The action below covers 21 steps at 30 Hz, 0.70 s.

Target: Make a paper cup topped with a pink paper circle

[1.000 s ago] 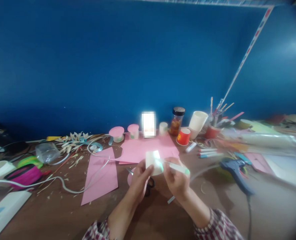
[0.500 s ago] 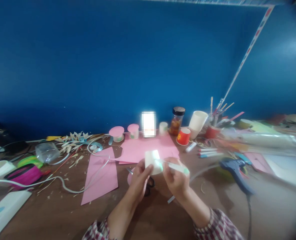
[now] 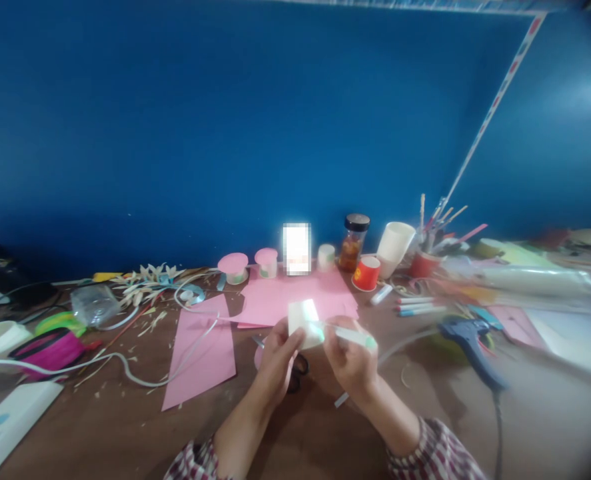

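Observation:
My left hand [image 3: 278, 363] is closed on a small white paper cup [image 3: 302, 320], held up above the brown table [image 3: 100, 433]. Fingers of my right hand [image 3: 351, 363] wrap round a white pen with a green end [image 3: 352, 336], its tip resting against the cup's side. Under my hands lie black-handled scissors [image 3: 300, 367] and a pink paper disc, mostly hidden. Pink paper sheets [image 3: 202, 353] are spread just beyond and to the left.
A blue glue gun [image 3: 468, 340] with its cord lies to the right, beside markers [image 3: 415, 305]. Along the blue wall stand pink-topped cups [image 3: 234, 267], a jar [image 3: 354, 242], a red cup [image 3: 366, 273] and a brush pot [image 3: 425, 260]. Ribbon, straw scraps and a magenta spool [image 3: 50, 350] clutter the left.
Almost nothing differs. Both hands with the cup and pen have drifted very slightly left and up.

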{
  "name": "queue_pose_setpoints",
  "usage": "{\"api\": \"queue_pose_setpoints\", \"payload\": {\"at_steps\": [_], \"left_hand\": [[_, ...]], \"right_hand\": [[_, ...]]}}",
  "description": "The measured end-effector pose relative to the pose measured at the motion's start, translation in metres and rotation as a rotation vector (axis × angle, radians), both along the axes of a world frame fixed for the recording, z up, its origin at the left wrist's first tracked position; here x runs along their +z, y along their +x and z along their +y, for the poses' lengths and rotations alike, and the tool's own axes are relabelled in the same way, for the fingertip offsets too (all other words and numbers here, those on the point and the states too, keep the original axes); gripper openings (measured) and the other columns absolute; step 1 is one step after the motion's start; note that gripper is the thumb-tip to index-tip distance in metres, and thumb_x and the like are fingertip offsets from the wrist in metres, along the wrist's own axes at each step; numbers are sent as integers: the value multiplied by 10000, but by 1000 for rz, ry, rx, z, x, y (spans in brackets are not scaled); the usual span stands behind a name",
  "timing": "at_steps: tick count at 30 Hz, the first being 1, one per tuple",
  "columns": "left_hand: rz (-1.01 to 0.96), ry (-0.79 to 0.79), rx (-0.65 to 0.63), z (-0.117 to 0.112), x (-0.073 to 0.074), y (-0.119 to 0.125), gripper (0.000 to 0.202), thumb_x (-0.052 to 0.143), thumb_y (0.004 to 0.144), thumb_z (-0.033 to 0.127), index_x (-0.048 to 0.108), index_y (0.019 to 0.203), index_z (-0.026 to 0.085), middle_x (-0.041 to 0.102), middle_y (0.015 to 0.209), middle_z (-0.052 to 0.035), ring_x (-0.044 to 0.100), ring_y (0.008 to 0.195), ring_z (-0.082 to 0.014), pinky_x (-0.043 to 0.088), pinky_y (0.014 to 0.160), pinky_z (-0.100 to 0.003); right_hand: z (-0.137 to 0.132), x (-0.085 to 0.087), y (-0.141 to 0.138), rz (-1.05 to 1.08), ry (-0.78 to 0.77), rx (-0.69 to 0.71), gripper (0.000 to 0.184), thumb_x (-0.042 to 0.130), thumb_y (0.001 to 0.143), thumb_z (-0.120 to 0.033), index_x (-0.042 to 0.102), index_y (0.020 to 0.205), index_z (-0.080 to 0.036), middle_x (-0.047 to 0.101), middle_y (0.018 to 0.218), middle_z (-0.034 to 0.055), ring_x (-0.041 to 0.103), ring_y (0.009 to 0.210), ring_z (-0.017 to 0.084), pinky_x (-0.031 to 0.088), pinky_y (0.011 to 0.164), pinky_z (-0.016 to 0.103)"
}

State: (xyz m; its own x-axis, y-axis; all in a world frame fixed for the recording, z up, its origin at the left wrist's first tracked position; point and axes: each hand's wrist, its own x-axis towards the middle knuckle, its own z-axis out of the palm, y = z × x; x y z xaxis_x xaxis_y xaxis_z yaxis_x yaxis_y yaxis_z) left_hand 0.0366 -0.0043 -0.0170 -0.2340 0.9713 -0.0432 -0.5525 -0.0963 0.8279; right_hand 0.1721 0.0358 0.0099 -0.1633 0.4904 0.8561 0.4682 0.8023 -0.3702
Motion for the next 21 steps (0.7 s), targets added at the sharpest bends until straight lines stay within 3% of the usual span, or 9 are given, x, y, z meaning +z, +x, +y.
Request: {"api": "queue_pose_setpoints", "payload": {"at_steps": [21], "left_hand": [[39, 18, -13, 0, 0, -1, 348, 735, 765, 313, 672, 1080, 181, 726, 1028, -88, 650, 994, -250, 450, 913, -358]], "right_hand": [[-5, 0, -1, -48, 1, -36, 238, 472, 938, -260, 644, 806, -163, 687, 675, 49, 662, 580, 191, 500, 566, 285]]}}
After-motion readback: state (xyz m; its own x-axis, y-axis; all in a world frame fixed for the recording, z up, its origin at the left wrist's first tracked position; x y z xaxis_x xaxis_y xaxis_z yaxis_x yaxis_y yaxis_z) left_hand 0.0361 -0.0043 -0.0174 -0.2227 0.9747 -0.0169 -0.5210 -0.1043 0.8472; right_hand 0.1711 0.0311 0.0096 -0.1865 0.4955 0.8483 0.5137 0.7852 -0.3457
